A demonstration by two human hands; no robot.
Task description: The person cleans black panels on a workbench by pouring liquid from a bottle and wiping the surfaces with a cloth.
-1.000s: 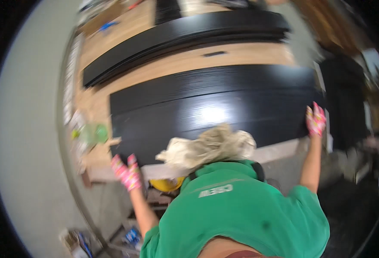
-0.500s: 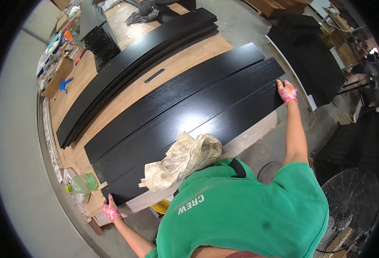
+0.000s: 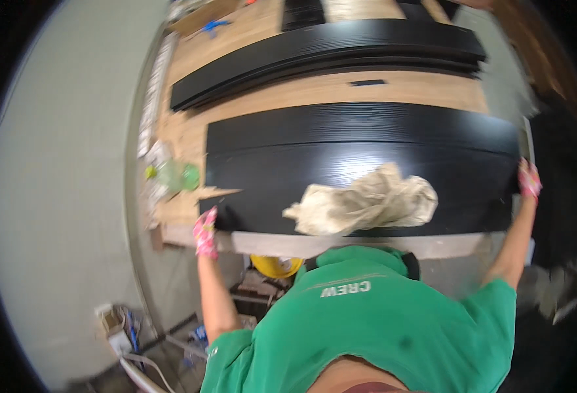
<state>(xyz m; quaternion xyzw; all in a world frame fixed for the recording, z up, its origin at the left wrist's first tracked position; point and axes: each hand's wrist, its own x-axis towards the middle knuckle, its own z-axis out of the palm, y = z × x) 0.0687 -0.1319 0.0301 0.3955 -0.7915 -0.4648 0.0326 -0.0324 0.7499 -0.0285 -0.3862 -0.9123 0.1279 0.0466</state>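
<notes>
My left hand (image 3: 205, 232), in a pink patterned glove, grips the near left end of a long black board (image 3: 262, 216). Far to the right, my right hand (image 3: 529, 179), gloved alike, holds the right end of the same board; its fingers are partly hidden at the edge. Beyond this board lie further black boards, the farthest one with a curved edge (image 3: 360, 121). A pale wedge (image 3: 219, 192) shows at the left, between the nearest board and the one behind it. A crumpled cream cloth (image 3: 367, 203) covers part of the nearest board.
A stack of curved black boards (image 3: 327, 46) lies farther back on the wooden table (image 3: 183, 137). A small dark strip (image 3: 368, 82) sits between. Left are a green plastic bottle (image 3: 182, 177) and a blue tool (image 3: 213, 26). A yellow container (image 3: 276, 265) shows below the table edge.
My view has turned, so the boards now lie nearly level across it. The pale wedge at the left has grown longer. Both hands stay at the board's ends.
</notes>
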